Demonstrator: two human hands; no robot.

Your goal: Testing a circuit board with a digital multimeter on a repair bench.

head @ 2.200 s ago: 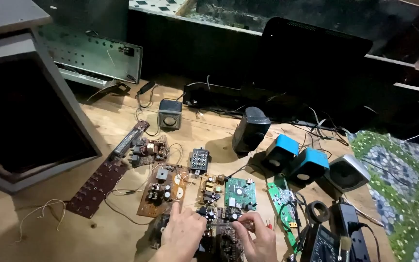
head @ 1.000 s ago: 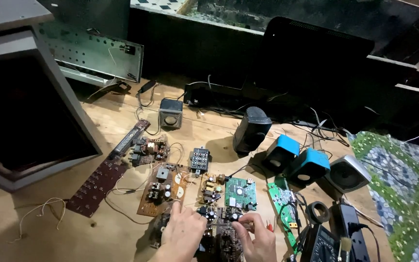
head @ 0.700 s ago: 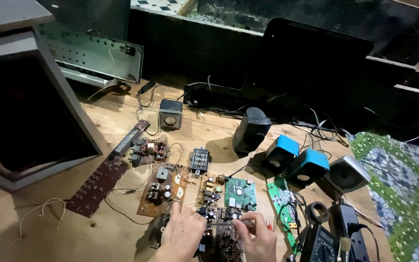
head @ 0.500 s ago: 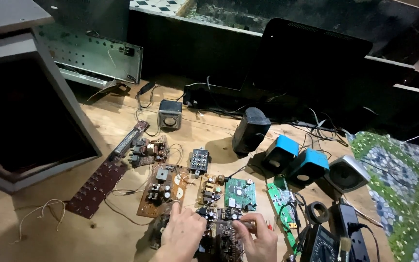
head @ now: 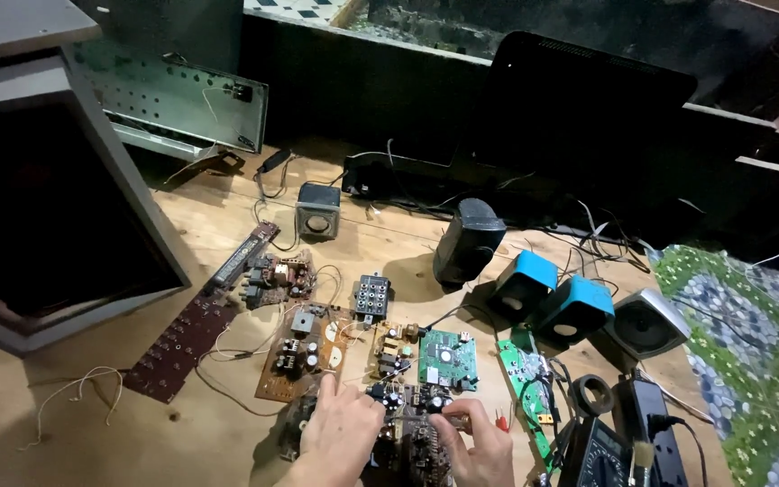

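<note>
— Hands: what are they doing?
— Left hand (head: pixel 340 433) is lying spread on the dark circuit board (head: pixel 403 424) at the wooden table's (head: pixel 137 433) near edge; right hand (head: pixel 475 442) is pinching a small part on it.
— Advice?
— Keeping the board pinned flat, working gently near the green board (head: pixel 448 359).

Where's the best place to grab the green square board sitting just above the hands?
Probably by the bare left and right edges of the green board, pinched from above. It lies flat with parts all over its face, the brown board lies further left, and both the left hand and right hand crowd its near edge.
</note>
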